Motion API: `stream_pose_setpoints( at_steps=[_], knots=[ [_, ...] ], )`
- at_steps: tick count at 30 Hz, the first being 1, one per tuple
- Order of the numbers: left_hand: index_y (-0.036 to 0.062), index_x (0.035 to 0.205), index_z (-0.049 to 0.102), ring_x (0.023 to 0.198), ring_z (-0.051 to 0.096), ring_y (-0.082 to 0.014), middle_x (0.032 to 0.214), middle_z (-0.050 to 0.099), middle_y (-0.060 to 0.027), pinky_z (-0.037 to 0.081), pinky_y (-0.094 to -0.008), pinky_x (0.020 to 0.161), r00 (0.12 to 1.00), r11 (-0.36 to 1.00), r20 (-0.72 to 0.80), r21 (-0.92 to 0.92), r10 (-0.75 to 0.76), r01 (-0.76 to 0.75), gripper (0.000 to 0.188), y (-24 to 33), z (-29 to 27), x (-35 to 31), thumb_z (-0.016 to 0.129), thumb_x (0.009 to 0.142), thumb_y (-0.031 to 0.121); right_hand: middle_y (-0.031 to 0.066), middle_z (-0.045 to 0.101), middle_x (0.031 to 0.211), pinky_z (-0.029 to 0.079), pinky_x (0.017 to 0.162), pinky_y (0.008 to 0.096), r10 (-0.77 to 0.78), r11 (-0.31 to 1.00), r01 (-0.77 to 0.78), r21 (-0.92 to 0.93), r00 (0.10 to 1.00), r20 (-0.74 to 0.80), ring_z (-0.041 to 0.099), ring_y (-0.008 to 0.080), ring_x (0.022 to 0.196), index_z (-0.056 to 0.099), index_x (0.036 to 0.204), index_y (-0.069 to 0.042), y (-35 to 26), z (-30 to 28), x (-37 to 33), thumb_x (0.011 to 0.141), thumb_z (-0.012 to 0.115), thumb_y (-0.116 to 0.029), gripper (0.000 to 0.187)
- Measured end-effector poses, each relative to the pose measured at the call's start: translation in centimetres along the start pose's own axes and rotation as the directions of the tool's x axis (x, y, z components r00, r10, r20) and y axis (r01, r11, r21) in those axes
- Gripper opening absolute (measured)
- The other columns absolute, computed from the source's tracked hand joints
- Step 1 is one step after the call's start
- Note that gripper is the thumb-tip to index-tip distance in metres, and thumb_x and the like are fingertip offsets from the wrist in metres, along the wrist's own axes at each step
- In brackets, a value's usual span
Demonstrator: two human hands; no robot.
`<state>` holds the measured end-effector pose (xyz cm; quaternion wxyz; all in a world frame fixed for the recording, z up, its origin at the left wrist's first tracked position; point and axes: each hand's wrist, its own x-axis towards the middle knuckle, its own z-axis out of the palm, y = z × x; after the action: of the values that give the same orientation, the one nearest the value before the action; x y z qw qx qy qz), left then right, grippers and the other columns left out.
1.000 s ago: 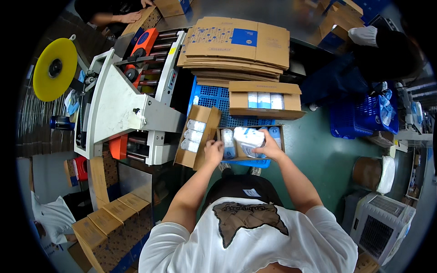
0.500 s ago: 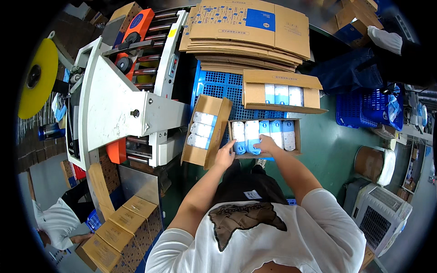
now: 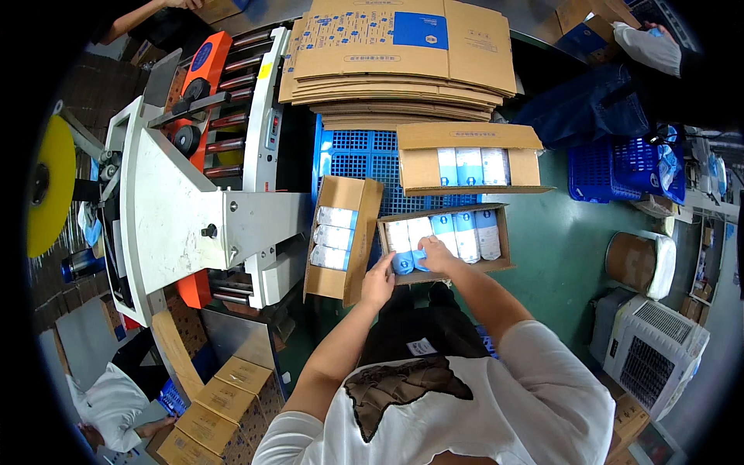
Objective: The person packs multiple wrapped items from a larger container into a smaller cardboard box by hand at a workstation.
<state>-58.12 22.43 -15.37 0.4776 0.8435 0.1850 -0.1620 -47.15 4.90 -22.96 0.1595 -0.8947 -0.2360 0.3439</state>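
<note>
Directly ahead of me, an open cardboard carton (image 3: 504, 240) holds a row of soft white-and-blue packs (image 3: 465, 237). My left hand (image 3: 379, 282) is at the carton's near left corner, its fingers outstretched over the wall against the leftmost pack (image 3: 398, 237). My right hand (image 3: 437, 256) has its fingers closed around the near end of the second pack (image 3: 419, 231) from the left. To the left stands another carton (image 3: 353, 232) with several packs lying in it. A third carton (image 3: 467, 136), also with packs inside, sits behind on a blue plastic crate (image 3: 332, 147).
Flattened cardboard boxes (image 3: 372, 77) are stacked at the back. A white roller machine (image 3: 174, 186) stands left; closed cartons (image 3: 225, 399) sit lower left. Blue baskets (image 3: 593, 174) and an air cooler (image 3: 651, 356) are at the right. Other people work at the edges.
My view has shifted slightly. The leftmost two packs sit differently in the carton, and my right hand has moved lower on the second one. Another person's arm now shows at top left.
</note>
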Motion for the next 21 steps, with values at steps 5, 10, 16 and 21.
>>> stream_pose_setpoints(
  at_steps=[5,10,16,21],
  knots=[
    [0.0188,0.126,0.045,0.102,0.054,-0.0335,0.125,0.048,-0.0156,0.045,-0.0371,0.086,0.997,0.998,0.054,0.0,-0.062,0.062,0.056,0.5,-0.7,0.2,0.059,0.074,0.001,0.0163,0.061,0.098,0.049,0.071,0.0404,0.335,0.808,-0.308,0.502,0.942,0.04,0.061,0.0315,0.085,0.06,0.09,-0.008,2.2,-0.5,4.7,0.069,0.071,-0.024,0.028],
    [0.0211,0.127,0.044,0.101,0.055,-0.0322,0.119,0.053,-0.014,0.047,-0.0368,0.083,1.0,0.999,0.001,0.046,-0.029,0.029,0.058,-0.3,0.0,0.0,0.06,0.074,0.002,0.0118,0.063,0.097,0.05,0.075,0.0397,0.682,0.722,-0.568,0.396,0.683,-0.263,0.062,0.0304,0.089,0.065,0.082,-0.009,-0.6,-3.7,4.1,0.069,0.07,-0.028,0.024],
    [0.0153,0.124,0.047,0.101,0.055,-0.0308,0.127,0.048,-0.0139,0.045,-0.034,0.085,0.992,0.995,0.086,0.024,-0.094,0.092,0.053,1.0,-0.8,0.5,0.06,0.075,0.004,0.0106,0.065,0.082,0.05,0.072,0.0383,0.65,0.746,-0.524,0.412,0.707,-0.277,0.063,0.029,0.083,0.065,0.084,-0.011,1.6,-2.9,4.7,0.073,0.062,-0.017,0.013],
    [0.0094,0.119,0.052,0.104,0.053,-0.0322,0.121,0.049,-0.0216,0.046,-0.0345,0.081,0.991,0.961,-0.134,0.27,-0.017,0.053,0.044,0.7,2.0,-0.4,0.063,0.076,0.014,0.0126,0.06,0.072,0.047,0.061,0.0382,0.366,0.886,-0.128,0.446,0.785,-0.501,0.06,0.0293,0.068,0.06,0.076,-0.007,1.8,-3.0,-1.8,0.072,0.061,-0.011,0.005]
  ],
)
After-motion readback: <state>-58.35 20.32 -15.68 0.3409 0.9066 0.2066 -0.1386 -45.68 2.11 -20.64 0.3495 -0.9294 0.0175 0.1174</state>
